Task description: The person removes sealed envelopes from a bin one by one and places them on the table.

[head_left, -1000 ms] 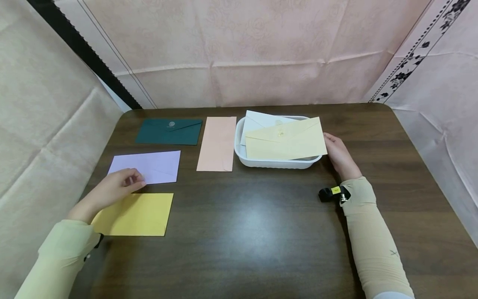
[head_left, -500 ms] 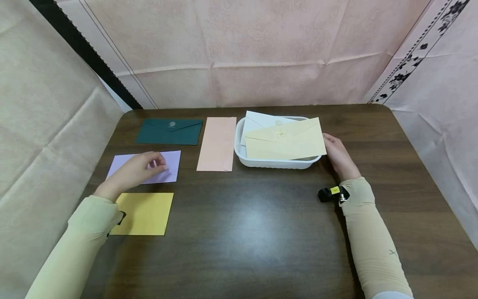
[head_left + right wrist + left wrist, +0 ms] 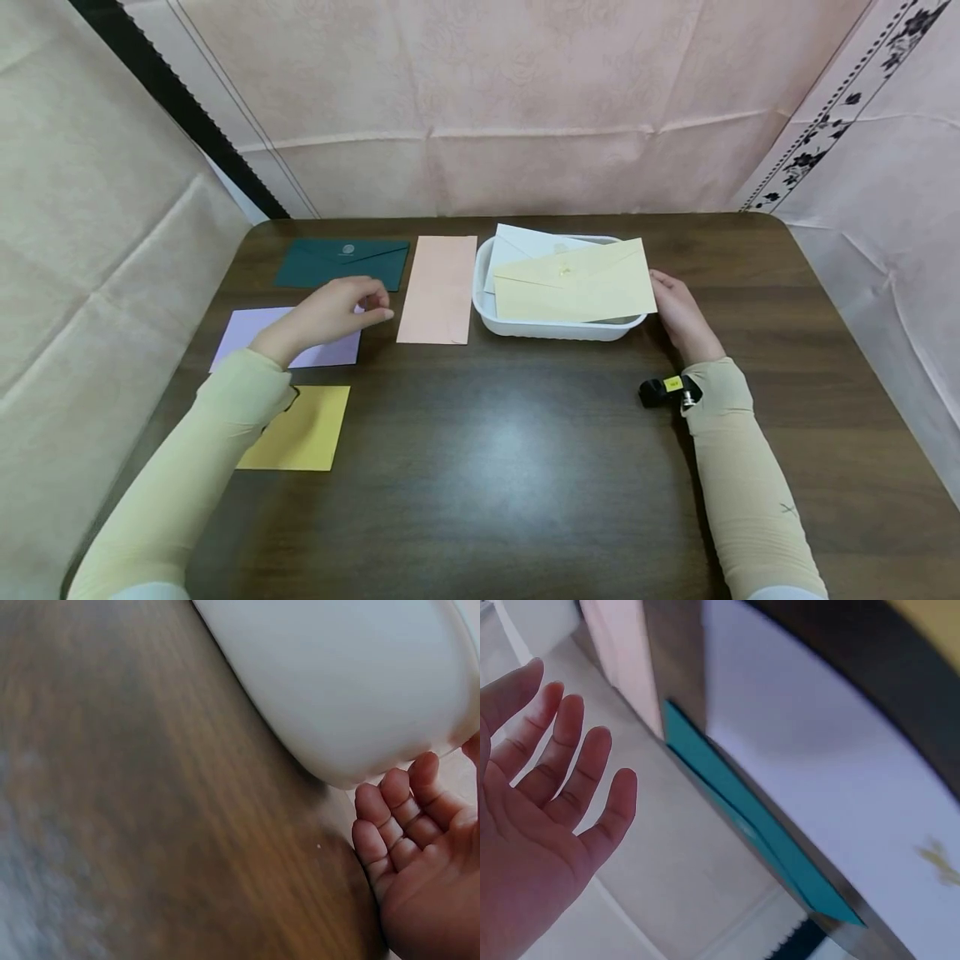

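Observation:
My left hand (image 3: 332, 317) is in the air over the lavender envelope (image 3: 247, 327), fingers loosely bent. Nothing lies in its palm in the left wrist view. The teal envelope (image 3: 315, 260) lies just beyond it, and the pink envelope (image 3: 435, 287) stretches lengthwise to its right. My right hand (image 3: 680, 314) holds the right end of a white plastic tray (image 3: 558, 331), with curled fingertips (image 3: 369, 801) against its outer wall. A cream envelope (image 3: 581, 287) and a white envelope (image 3: 517, 246) lie across the tray, the cream one uppermost.
A yellow envelope (image 3: 303, 433) lies near the left front, partly covered by my left forearm. All this stands on a dark wooden table (image 3: 510, 483) with rounded far corners. Pale cloth (image 3: 525, 167) hangs behind and at both sides.
My left hand has moved right and away from me, from between the yellow and lavender envelopes to beyond the lavender one's right edge. My right hand and the tray have stayed put.

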`<action>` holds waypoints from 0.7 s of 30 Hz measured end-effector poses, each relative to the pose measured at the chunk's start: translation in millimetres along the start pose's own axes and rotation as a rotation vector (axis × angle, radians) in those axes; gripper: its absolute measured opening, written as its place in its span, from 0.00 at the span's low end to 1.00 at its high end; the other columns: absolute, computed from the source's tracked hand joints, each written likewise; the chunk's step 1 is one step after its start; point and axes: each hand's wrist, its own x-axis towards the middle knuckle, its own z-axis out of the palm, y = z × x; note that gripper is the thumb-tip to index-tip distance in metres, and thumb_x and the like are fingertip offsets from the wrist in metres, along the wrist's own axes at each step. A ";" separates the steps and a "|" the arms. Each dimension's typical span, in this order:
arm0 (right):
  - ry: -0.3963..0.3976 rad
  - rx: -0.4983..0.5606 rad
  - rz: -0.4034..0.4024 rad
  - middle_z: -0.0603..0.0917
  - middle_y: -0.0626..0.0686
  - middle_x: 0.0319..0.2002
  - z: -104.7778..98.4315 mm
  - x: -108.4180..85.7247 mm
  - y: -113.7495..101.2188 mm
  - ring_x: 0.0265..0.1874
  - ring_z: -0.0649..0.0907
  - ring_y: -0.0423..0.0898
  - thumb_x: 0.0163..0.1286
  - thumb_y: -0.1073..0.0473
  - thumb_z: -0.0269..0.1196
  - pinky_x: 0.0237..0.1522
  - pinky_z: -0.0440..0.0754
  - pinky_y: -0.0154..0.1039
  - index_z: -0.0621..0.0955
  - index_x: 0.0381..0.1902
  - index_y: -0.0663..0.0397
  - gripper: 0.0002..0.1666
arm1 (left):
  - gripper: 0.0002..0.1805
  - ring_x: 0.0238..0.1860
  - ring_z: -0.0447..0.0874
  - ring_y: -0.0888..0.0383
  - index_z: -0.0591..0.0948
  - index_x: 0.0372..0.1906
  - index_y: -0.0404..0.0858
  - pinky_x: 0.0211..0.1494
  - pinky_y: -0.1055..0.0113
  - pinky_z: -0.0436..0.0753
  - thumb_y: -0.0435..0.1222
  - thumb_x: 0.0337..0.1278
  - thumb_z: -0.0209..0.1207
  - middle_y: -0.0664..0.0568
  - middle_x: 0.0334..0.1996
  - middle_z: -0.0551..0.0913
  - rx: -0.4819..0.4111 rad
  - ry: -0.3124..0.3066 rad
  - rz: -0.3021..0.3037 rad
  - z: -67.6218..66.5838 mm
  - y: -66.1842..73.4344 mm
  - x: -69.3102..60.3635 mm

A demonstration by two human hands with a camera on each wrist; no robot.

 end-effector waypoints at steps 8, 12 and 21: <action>0.003 0.006 0.024 0.81 0.37 0.33 -1.6 2.8 3.4 0.49 0.71 0.40 0.79 0.43 0.53 0.51 0.67 0.29 0.80 0.40 0.43 0.15 | 0.06 0.35 0.73 0.54 0.80 0.41 0.42 0.37 0.59 0.74 0.40 0.68 0.64 0.52 0.32 0.78 -0.010 0.007 0.066 -2.3 28.3 36.6; 0.006 0.005 0.021 0.81 0.37 0.34 -1.2 2.6 2.2 0.50 0.71 0.40 0.79 0.42 0.53 0.52 0.67 0.29 0.80 0.41 0.43 0.16 | 0.06 0.35 0.75 0.54 0.81 0.41 0.44 0.36 0.60 0.77 0.40 0.66 0.65 0.53 0.33 0.80 -0.028 0.008 0.073 -3.3 41.2 54.1; 0.000 -0.026 0.026 0.80 0.37 0.36 -2.3 2.5 1.2 0.51 0.71 0.41 0.79 0.43 0.51 0.54 0.65 0.33 0.78 0.45 0.50 0.19 | 0.05 0.39 0.76 0.55 0.81 0.41 0.44 0.43 0.61 0.77 0.41 0.66 0.64 0.53 0.37 0.81 -0.026 -0.057 0.124 -1.2 72.2 91.5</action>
